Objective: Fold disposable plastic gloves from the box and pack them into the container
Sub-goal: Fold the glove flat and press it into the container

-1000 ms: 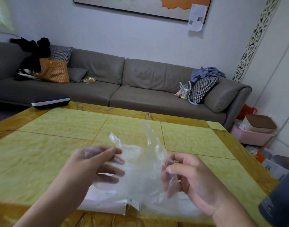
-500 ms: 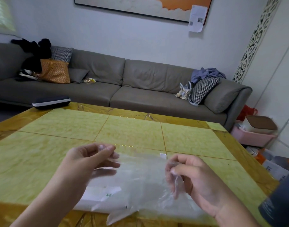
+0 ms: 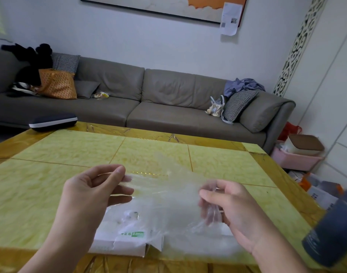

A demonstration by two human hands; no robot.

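Observation:
A clear plastic glove [image 3: 164, 196] is stretched in the air between my two hands, above the table. My left hand [image 3: 91, 192] pinches its left edge between thumb and fingers. My right hand [image 3: 229, 209] grips its right edge, with crumpled plastic bunched in the curled fingers. Under the glove lies the flat white glove box [image 3: 121, 241] with a green label, near the table's front edge. A dark grey cylindrical container [image 3: 334, 231] stands at the right edge of the table, partly cut off by the frame.
The yellow-green tiled table [image 3: 70, 154] has a wooden border. A dark case [image 3: 52, 121] lies at its far left corner. A grey sofa [image 3: 149, 107] runs behind the table. A pink bin [image 3: 294, 158] and boxes sit on the floor at the right.
The glove, first bunched upright between my hands, has been pulled out flat and wide. My hands have moved apart and slightly up, and the glove's fingers now point away from me.

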